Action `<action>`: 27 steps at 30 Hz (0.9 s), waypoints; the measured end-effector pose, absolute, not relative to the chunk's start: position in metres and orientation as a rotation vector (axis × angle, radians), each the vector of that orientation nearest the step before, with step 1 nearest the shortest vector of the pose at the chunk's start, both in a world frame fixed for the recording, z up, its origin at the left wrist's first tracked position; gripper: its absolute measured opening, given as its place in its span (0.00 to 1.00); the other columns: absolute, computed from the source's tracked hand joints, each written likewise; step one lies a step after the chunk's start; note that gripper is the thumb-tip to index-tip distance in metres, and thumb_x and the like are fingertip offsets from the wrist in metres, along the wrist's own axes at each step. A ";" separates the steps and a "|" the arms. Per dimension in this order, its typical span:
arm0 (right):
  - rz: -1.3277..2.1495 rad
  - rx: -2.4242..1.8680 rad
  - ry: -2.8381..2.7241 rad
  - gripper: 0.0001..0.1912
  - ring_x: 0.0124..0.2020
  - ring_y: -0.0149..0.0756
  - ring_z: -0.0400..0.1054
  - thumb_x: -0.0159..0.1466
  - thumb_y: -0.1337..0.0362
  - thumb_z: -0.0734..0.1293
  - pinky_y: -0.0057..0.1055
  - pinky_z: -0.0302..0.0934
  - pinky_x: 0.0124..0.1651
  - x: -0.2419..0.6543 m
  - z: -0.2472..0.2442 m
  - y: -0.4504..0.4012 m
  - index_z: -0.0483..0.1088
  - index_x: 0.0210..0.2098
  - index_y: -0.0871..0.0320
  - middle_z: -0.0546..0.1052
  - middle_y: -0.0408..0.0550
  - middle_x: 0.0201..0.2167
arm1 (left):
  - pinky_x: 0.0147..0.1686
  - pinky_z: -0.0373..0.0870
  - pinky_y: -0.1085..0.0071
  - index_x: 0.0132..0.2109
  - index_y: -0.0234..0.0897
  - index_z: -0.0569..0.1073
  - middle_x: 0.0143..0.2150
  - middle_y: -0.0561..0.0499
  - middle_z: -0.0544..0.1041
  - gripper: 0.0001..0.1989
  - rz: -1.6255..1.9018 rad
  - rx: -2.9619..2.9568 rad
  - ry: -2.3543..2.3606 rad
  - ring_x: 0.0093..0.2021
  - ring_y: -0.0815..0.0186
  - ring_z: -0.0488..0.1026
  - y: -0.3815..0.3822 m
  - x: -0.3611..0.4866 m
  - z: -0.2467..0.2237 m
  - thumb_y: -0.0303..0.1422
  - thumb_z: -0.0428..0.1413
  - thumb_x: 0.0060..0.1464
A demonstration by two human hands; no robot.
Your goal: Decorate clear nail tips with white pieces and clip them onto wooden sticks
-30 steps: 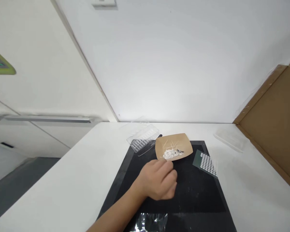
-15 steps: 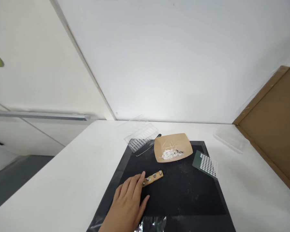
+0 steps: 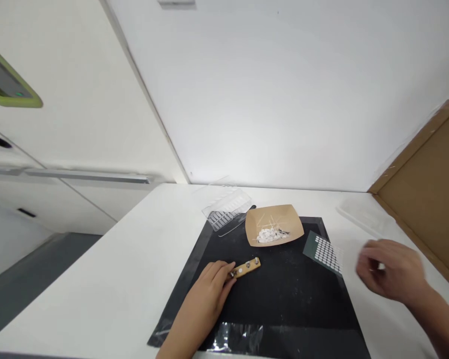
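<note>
My left hand has its thumb and fingers closed around the near end of a small tan strip, which looks like wood. Several metal studs and a white dot show along its top; my fingers cover the rest. The strip lies over a black mat. Over on the right, my right hand is in the air with curled fingers, smeared by motion. Nearest to it is a dark green sheet with rows of white dots. Whether that hand holds anything does not show.
A brown paper tray with white scraps and thin sticks stands at the mat's back. Left of it are clear plastic trays and a thin dark-handled tool. A clear lid and cardboard are on the right.
My right hand has come into view from the right. My left thumb and fingers have closed on the strip, where before they were spread. The camera view has shifted slightly.
</note>
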State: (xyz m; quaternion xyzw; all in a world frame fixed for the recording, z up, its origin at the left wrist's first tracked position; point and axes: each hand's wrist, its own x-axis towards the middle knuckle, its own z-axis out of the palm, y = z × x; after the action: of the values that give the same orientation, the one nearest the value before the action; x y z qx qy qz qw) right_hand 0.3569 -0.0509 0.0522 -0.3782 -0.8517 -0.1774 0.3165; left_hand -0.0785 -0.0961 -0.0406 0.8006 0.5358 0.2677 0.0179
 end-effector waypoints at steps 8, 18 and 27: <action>0.035 -0.944 -2.499 0.13 0.32 0.39 0.74 0.70 0.67 0.62 0.36 0.64 0.36 0.280 0.007 -0.024 0.68 0.53 0.55 0.80 0.49 0.37 | 0.50 0.80 0.60 0.55 0.37 0.76 0.48 0.46 0.80 0.11 0.513 2.593 1.343 0.49 0.58 0.78 -0.057 -0.034 -0.005 0.29 0.57 0.68; 0.434 -1.049 -2.476 0.26 0.51 0.47 0.72 0.68 0.57 0.71 0.43 0.69 0.52 0.277 -0.013 -0.018 0.64 0.61 0.55 0.77 0.53 0.51 | 0.42 0.78 0.62 0.51 0.38 0.77 0.44 0.48 0.82 0.12 0.286 2.729 1.069 0.43 0.56 0.81 -0.019 0.007 0.007 0.34 0.65 0.62; 0.600 -1.062 -2.491 0.22 0.46 0.41 0.73 0.68 0.58 0.73 0.36 0.66 0.46 0.280 -0.018 -0.017 0.67 0.58 0.53 0.78 0.49 0.46 | 0.42 0.77 0.65 0.49 0.39 0.77 0.44 0.50 0.81 0.08 0.497 2.640 1.107 0.44 0.59 0.80 -0.024 -0.004 -0.006 0.34 0.62 0.64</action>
State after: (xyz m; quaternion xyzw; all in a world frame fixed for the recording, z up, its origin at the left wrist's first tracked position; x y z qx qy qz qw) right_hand 0.2803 -0.0168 -0.0183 -0.3763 -0.8830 0.2128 0.1829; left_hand -0.0044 -0.0235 -0.0056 0.9023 0.3783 0.1700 0.1177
